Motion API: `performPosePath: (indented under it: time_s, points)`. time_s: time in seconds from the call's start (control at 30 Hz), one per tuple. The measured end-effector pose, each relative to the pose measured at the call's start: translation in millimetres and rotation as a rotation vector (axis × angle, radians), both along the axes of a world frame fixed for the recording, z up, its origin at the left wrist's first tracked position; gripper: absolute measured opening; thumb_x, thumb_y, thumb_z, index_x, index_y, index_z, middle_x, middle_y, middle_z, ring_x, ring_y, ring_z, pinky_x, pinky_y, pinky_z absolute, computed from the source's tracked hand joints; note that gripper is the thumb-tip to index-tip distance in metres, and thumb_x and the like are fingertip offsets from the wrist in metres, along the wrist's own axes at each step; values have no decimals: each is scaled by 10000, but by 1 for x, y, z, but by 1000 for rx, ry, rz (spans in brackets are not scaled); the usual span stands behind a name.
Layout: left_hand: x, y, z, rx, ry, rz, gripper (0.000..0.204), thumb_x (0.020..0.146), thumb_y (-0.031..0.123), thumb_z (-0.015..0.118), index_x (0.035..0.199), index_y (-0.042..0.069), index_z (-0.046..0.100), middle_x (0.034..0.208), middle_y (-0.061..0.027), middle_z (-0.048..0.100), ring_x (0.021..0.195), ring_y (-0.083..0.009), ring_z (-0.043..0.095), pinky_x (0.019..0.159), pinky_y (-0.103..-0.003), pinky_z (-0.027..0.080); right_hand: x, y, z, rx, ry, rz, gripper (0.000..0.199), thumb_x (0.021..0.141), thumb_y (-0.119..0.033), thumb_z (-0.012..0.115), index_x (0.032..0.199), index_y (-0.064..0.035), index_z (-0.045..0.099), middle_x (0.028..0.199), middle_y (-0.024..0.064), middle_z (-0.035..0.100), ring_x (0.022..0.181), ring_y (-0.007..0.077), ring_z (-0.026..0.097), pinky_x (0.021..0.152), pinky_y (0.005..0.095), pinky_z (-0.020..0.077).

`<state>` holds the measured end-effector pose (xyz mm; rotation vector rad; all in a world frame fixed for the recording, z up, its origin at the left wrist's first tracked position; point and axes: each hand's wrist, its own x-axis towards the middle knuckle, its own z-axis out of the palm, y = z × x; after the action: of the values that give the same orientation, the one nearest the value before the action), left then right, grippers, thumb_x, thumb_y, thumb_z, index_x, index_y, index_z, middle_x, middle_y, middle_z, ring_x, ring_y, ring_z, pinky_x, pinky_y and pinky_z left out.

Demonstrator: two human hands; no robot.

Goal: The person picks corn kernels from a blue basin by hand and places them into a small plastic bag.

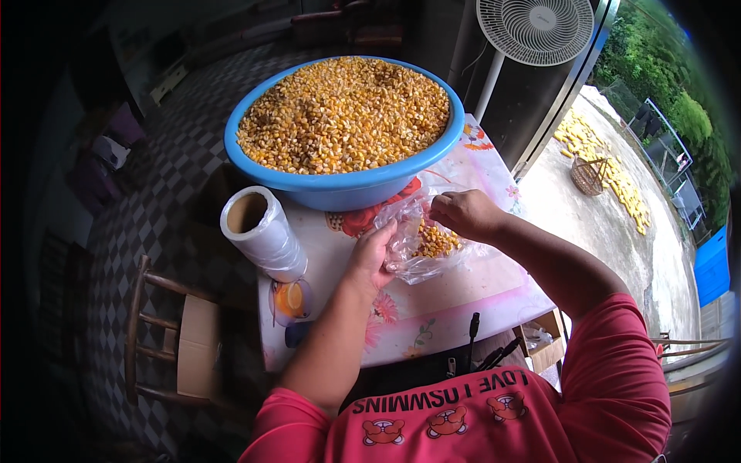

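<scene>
A clear plastic bag (421, 255) holding some yellow corn kernels (437, 241) lies on the flowered tablecloth (455, 297) in front of me. My left hand (373, 251) grips the bag's left edge. My right hand (463, 212) pinches the bag's upper rim from the right, fingers closed on the plastic. Just beyond the bag stands a large blue basin (340, 185) heaped with loose corn kernels (343, 112).
A roll of clear plastic bags (262, 231) stands at the table's left, a tape dispenser (289, 301) nearer me. A wooden chair with a cardboard box (197, 347) is at lower left. A white fan (535, 29) stands behind the basin. Corn cobs (610, 166) dry outside.
</scene>
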<state>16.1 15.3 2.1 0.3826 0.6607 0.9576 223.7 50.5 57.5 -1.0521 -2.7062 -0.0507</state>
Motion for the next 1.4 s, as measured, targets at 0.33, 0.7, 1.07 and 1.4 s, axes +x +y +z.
performPosePath:
  time_s: [0.33,0.7,1.07,1.4]
  points:
    - [0,2,-7,-5,-3,-22,236,895,235,514,1062,69,540,577,36,426,389,-46,310,336,-193,231,-1,-8,30,-34,179,91,96,748,-55,651,793,-32,569,757,93,569,696,276,585,611,354,488]
    - [-6,0,2,-4,62,-74,285,915,252,472,1111,53,528,573,41,391,396,-57,319,348,-204,231,-92,52,100,-289,93,-117,329,846,-299,580,1082,-72,548,917,163,616,840,294,612,762,375,486]
    - [-6,-4,10,-53,102,-23,223,907,274,491,969,61,514,602,4,420,402,-75,326,356,-214,237,-113,68,90,-299,152,-7,248,869,-266,537,848,-29,604,763,184,619,699,315,613,657,395,478]
    - [-8,1,-2,-46,13,-76,199,918,267,477,893,70,491,579,-7,391,397,-96,311,356,-238,233,-98,66,79,-74,499,-3,188,860,-216,572,868,-36,627,743,180,621,671,341,609,616,400,479]
